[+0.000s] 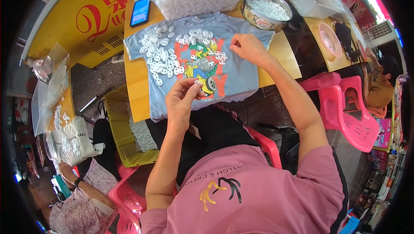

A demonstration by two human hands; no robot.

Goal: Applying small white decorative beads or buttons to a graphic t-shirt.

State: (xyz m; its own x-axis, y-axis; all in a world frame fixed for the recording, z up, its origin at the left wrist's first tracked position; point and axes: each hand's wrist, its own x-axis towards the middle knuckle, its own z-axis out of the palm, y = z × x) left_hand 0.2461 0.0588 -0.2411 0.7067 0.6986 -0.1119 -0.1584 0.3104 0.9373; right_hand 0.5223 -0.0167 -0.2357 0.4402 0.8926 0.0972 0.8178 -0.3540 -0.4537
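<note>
A grey T-shirt (pixel 239 76) with a colourful print lies spread on the wooden table before me. Many small white oval plastic pieces with two dark holes (pixel 161 55) are strewn over its left and upper part. A smaller cluster of white pieces (pixel 221 57) rests on the print, left of my right hand. My left hand (pixel 184 98), above the shirt's lower part, pinches one small white plastic piece (pixel 197 82) between thumb and forefinger. Over the shirt's right side, my right hand (pixel 249 48) has its fingers curled together; whatever they may hold is hidden.
At the table's far side stand a clear bin (pixel 194 1) and a round tin (pixel 266 12), both full of white pieces. A phone (pixel 140 12) lies at the left corner. A yellow crate (pixel 125 135) and pink chairs (pixel 345 104) flank me. Other people sit at both sides.
</note>
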